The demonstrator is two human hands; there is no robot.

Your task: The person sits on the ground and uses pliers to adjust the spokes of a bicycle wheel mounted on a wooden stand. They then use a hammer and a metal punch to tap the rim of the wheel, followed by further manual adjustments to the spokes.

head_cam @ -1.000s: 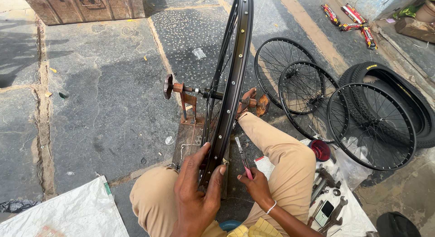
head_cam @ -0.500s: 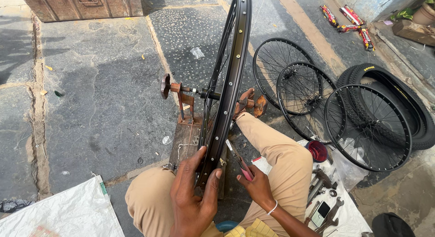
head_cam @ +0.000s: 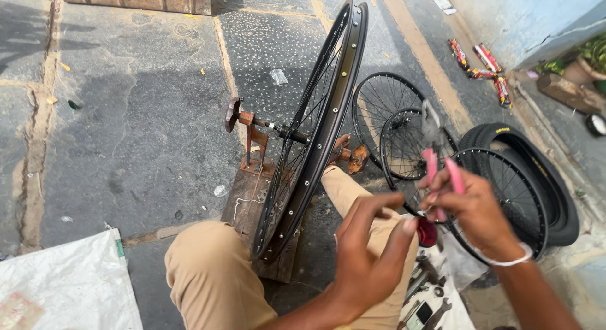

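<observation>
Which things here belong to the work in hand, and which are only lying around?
In use:
- black wheel rim on the rusty stand
- pink-handled pliers in the right hand
- left hand, raised beside the pliers

Lying about:
- three spoked wheels on the ground
- black tyre
- red packets by the wall
- white sack

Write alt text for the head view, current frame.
A seated person holds pink-handled pliers in the right hand, the left hand raised beside it, behind a black bicycle wheel upright on a rusty truing stand. More spoked wheels and a tyre lie on the stone pavement.
</observation>
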